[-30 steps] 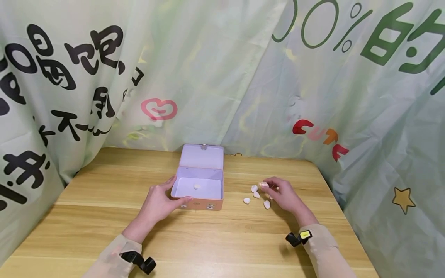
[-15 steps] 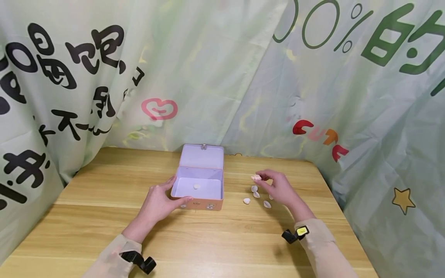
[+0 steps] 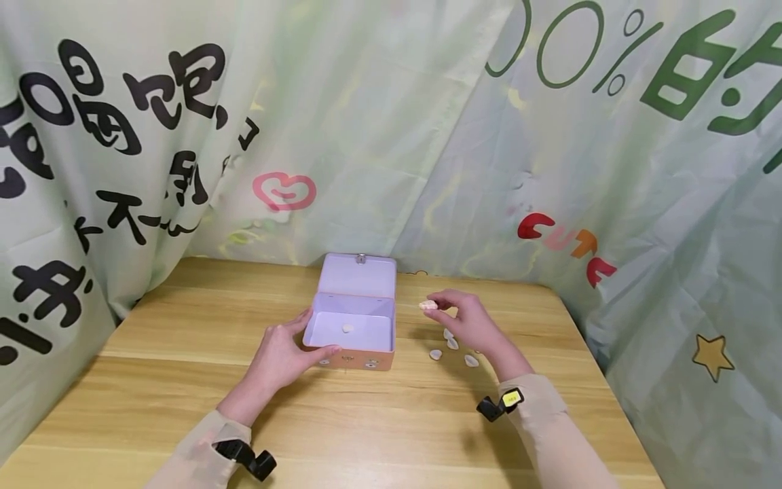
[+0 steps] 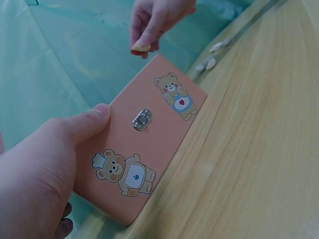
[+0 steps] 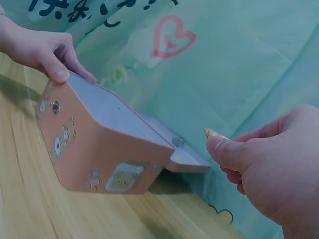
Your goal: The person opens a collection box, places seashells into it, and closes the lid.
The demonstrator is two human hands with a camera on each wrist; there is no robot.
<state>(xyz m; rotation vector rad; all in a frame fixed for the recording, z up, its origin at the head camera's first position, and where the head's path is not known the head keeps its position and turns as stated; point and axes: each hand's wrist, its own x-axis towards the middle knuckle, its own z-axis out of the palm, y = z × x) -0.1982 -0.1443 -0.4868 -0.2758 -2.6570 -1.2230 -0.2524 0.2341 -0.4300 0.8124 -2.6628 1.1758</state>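
Observation:
A small hinged tin box (image 3: 379,334), lilac inside and orange-pink with bear pictures outside, stands on the table with its lid (image 3: 357,275) raised at the back. Inside it lies one small white seashell (image 3: 347,329). My left hand (image 3: 281,356) grips the box's left side, thumb at the front wall, as the left wrist view also shows. Between thumb and fingertips my right hand (image 3: 467,322) pinches a pale orange-and-white seashell (image 3: 427,305), held above the table to the right of the box. Under that hand lie several white shells (image 3: 452,344), some partly hidden by it.
The wooden table (image 3: 366,421) reaches back to a printed curtain (image 3: 379,136) right behind the box. A loose shell (image 3: 436,354) lies closest to the box, and another shell (image 3: 471,360) lies further right. Each wrist wears a black camera (image 3: 246,460).
From among the loose shells my right hand has lifted the orange-and-white seashell and carried it left toward the box. My left hand and the box have kept their place.

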